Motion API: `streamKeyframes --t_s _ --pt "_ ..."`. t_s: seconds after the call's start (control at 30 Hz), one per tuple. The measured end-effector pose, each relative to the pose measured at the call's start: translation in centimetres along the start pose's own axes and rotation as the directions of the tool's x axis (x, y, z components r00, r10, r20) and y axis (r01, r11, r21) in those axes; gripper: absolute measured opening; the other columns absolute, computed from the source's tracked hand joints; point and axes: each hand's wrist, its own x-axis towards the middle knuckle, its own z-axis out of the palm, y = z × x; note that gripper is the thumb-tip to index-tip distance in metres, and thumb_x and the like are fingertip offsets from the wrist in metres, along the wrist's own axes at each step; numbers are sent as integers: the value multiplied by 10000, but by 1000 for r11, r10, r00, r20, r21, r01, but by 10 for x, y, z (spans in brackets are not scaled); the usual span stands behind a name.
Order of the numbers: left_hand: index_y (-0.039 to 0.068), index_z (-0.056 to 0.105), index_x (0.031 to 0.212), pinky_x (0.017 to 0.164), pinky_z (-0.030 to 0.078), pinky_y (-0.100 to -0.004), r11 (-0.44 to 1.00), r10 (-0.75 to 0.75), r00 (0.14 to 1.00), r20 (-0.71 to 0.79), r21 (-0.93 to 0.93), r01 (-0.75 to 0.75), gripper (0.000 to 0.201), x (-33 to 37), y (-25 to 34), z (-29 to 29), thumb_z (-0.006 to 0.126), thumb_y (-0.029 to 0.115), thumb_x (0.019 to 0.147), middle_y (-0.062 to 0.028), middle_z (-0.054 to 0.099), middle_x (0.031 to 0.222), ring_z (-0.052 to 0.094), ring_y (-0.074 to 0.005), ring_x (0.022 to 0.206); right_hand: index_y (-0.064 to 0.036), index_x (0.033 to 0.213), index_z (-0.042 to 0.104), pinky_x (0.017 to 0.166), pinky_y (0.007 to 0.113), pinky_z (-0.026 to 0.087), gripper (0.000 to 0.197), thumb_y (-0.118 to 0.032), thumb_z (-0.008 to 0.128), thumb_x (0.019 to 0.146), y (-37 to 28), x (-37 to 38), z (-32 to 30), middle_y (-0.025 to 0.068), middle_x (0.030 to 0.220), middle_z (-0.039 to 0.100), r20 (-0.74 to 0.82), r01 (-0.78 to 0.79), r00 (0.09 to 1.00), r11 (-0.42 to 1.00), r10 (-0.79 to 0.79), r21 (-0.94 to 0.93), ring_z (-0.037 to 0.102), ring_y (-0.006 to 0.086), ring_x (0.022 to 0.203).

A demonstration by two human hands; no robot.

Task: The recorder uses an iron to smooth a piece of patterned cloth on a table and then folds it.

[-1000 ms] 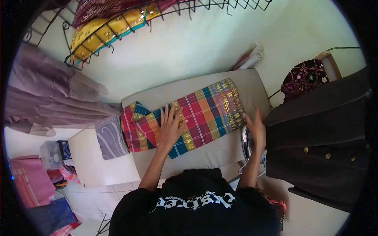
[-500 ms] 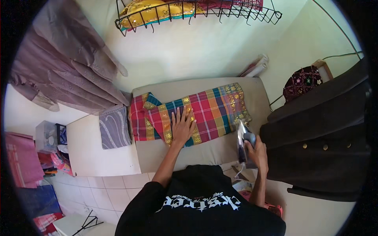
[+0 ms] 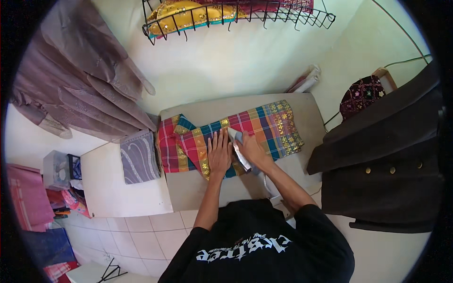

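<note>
A folded plaid cloth (image 3: 274,125) in red, teal, orange and gold lies across the grey padded surface (image 3: 191,191). Flat on its middle rests my left hand (image 3: 219,154), palm down with fingers stretched out. Just to the right, my right hand (image 3: 253,150) is wrapped around the handle of a clothes iron (image 3: 241,159), which is on the cloth close beside the left hand's fingers. Part of the iron is hidden by the right hand. The cloth's left end has a folded-over flap.
A folded grey patterned cloth (image 3: 140,158) lies on the white tabletop (image 3: 125,195) at left. Mauve garments (image 3: 89,70) hang at upper left, a dark buttoned garment (image 3: 377,160) at right. A black wire rack (image 3: 245,12) is on the wall above. A clear plastic box (image 3: 55,170) sits far left.
My right hand has brought the iron leftward from beyond the cloth's lower right corner onto its middle. The left hand stays flat in about the same place.
</note>
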Motion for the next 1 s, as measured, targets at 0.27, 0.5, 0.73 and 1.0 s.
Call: streamKeyframes --t_s 0.27,0.5,0.73,1.0 --pt "103 429 1460 1182 186 -494 994 11 1000 -21 105 -9 549 4 2 2 445 383 988 -125 341 1550 327 -332 1416 18 1098 547 738 546 542 424 -336 658 891 51 41 -20 315 893 640 -274 47 954 965 -120 -259 645 495 849" --pt "118 444 1454 1176 198 -501 995 -5 1000 -20 103 7 537 2 2 5 431 390 992 -126 348 1546 328 -337 1413 75 1089 544 740 559 502 464 -318 672 878 58 28 -39 314 823 642 -209 -157 963 984 171 84 621 512 842" --pt "107 464 1437 1171 208 -505 992 3 1000 -19 127 -1 530 2 2 2 441 389 989 -121 354 1545 332 -336 1414 54 1078 540 756 557 527 417 -309 639 898 84 44 -41 335 879 641 -223 -80 974 974 32 -210 641 509 845" --pt "106 479 1427 1173 199 -502 995 -4 1000 -11 99 5 516 4 4 2 450 368 984 -111 352 1549 330 -332 1418 76 986 573 758 580 506 401 -308 646 900 112 37 -49 377 862 620 -411 -14 910 983 -64 -184 628 532 828"
